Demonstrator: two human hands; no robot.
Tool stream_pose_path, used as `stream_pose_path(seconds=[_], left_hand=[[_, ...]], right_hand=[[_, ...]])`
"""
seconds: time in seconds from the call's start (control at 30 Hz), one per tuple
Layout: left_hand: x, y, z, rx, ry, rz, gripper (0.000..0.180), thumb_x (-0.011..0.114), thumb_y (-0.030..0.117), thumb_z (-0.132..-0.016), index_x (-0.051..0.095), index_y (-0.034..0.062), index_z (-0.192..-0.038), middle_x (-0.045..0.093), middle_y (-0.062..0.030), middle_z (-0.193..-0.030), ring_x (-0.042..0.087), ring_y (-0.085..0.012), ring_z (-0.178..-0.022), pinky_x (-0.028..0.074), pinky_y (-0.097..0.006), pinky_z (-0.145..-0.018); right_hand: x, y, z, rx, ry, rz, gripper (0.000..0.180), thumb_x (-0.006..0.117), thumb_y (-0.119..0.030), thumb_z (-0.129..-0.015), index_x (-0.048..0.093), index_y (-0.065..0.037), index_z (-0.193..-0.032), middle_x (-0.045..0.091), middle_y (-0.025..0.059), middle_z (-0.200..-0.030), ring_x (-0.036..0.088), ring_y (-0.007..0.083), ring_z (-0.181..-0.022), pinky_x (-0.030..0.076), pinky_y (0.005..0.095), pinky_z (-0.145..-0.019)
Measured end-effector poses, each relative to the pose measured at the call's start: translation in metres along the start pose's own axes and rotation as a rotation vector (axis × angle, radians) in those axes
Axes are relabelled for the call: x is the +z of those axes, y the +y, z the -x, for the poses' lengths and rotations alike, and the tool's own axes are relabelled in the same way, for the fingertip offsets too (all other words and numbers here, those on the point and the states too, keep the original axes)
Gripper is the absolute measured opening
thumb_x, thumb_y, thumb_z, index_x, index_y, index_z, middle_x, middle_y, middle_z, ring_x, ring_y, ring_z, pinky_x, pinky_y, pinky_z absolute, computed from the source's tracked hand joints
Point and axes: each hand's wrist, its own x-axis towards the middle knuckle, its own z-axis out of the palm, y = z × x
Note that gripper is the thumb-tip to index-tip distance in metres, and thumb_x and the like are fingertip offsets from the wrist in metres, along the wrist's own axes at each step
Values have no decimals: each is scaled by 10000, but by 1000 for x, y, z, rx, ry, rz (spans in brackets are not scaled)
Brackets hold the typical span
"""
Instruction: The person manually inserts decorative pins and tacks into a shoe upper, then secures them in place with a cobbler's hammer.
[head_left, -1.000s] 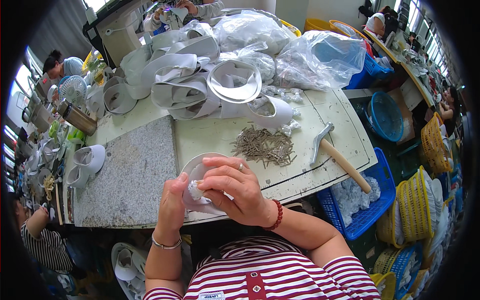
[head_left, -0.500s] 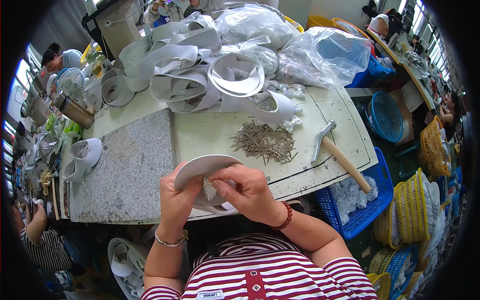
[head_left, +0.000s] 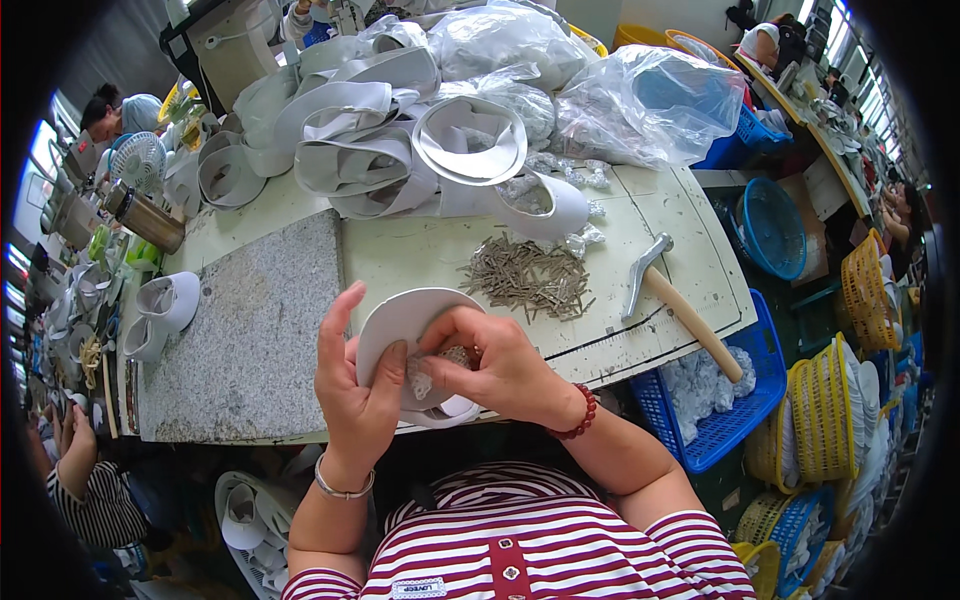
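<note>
A white slipper upper point(head_left: 405, 322), curled into a loop, is held above the near edge of the table. My left hand point(head_left: 355, 390) grips its left side, with the thumb pressed on the inner face and the index finger stretched upward. My right hand point(head_left: 500, 365) reaches into the loop with bent fingers and pinches a sparkly, beaded ornament point(head_left: 420, 386), partly hidden by the fingers. Beyond my hands lies a heap of thin metal strips point(head_left: 530, 278). A hammer point(head_left: 690, 322) with a wooden handle rests to the right, its handle overhanging the table edge.
A grey stone slab point(head_left: 250, 330) covers the left of the table, with two more uppers point(head_left: 168, 302) at its edge. Piled uppers point(head_left: 355, 160) and clear plastic bags point(head_left: 640, 105) fill the back. A blue basket point(head_left: 735, 420) of wrapped pieces stands below right; co-workers sit farther off.
My left fingers have opened upward from their curl around the upper, while the thumb stays on it. The upper has tilted, showing more of its inner face. My right hand remains inside the loop.
</note>
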Motion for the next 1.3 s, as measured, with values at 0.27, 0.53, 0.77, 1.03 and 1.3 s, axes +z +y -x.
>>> stream_pose_path(seconds=[0.27,0.53,0.77,1.03,1.3], left_hand=[[-8,-6,5,365,-9,-386,276,615,26,-941,597,20,-1216,686,-104,-1006,656,-136,-864,514,-267,-750],[-5,2,1,128,-69,-344,164,708,-1,-801,709,3,-965,695,-127,-844,678,-187,-727,535,-285,-687],[-7,6,-3,150,-129,-380,120,705,-8,-791,718,6,-909,697,-94,-798,654,-154,-691,510,-272,-645],[-9,5,-3,160,-137,-422,75,696,53,-862,673,19,-925,683,-98,-830,653,-209,-744,500,-304,-679],[-6,1,-1,216,-139,-496,77,654,90,-903,634,22,-932,668,-112,-828,641,-269,-732,498,-341,-659]], right_hand=[[11,16,3,-114,86,-196,180,682,-95,-914,585,35,-991,639,62,-845,621,104,-706,512,254,-624],[10,20,1,-98,72,-306,147,601,-115,-978,573,23,-1020,644,50,-852,631,87,-749,534,233,-651],[8,18,1,-51,60,-344,128,585,-104,-985,565,14,-1032,640,35,-851,620,73,-740,526,237,-616],[7,7,5,-223,108,102,287,728,-116,-795,597,-4,-1025,631,98,-788,616,165,-605,498,295,-568],[12,10,6,-309,215,361,266,686,-84,-748,616,-30,-999,624,114,-754,630,245,-637,512,350,-581]])
